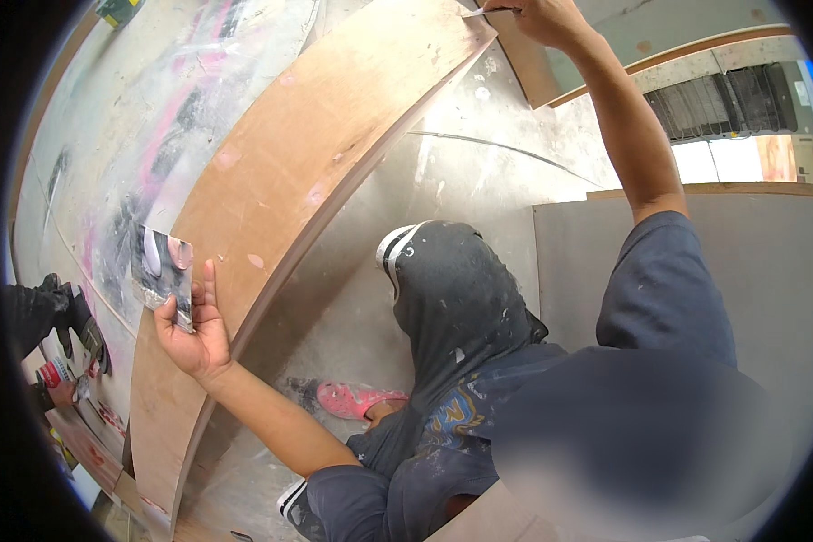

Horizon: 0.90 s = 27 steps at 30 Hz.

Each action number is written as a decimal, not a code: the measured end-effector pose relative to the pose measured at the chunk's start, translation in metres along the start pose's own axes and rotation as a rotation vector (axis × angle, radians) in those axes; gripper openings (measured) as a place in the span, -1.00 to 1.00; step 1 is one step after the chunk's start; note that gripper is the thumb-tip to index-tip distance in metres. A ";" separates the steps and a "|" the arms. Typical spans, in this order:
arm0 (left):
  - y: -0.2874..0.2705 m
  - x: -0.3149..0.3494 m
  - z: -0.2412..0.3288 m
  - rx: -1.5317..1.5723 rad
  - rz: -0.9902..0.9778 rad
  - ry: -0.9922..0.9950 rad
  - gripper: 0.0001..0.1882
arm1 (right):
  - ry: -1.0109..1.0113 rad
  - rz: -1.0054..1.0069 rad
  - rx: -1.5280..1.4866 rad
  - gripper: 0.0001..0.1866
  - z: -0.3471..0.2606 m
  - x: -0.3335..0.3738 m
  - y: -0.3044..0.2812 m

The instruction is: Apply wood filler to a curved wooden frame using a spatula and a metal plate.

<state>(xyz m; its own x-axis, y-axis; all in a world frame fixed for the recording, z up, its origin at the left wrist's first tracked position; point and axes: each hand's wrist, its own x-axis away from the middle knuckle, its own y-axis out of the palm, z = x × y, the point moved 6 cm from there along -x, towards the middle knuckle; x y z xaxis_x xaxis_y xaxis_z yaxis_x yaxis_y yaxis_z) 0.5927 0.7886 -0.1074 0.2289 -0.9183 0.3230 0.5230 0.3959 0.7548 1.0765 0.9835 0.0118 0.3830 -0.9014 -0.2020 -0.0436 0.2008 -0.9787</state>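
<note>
My left hand (199,336) grips a small flat palette (164,275) by its lower end, with the fingers upright. Dabs of white and pink putty lie on the palette's dark, smeared face. Stretched out to the far end, my right hand (551,20) is closed round a putty knife (490,11), whose pale blade touches or nearly touches the board there. The curved wooden board (289,154) runs from the lower left to the top centre, and several pinkish filler patches dot its surface. The palette is over the board's left edge.
Grey panels (677,271) stand at my right. At the left edge, another person's dark-clothed leg (41,312) and hand (61,393) show beside more boards. The floor (461,181) is stained, and a pink shoe (357,400) is on my foot below the board.
</note>
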 end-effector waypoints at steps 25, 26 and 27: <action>0.008 0.003 -0.001 0.053 0.084 0.009 -0.68 | 0.072 -0.087 0.277 -0.57 -0.038 0.043 0.015; 0.007 0.003 0.001 0.055 0.027 -0.010 -0.68 | 0.072 -0.089 0.278 -0.57 -0.038 0.047 0.014; 0.008 0.003 0.001 0.058 -0.031 -0.028 -0.68 | 0.034 -0.102 0.276 -0.55 -0.041 0.050 0.013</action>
<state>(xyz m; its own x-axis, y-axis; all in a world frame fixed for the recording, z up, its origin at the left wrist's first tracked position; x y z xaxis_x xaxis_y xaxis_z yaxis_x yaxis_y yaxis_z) 0.5968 0.7892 -0.0998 0.1895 -0.9303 0.3140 0.4812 0.3668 0.7962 1.0573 0.9253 -0.0121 0.3409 -0.9338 -0.1084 0.2485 0.2007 -0.9476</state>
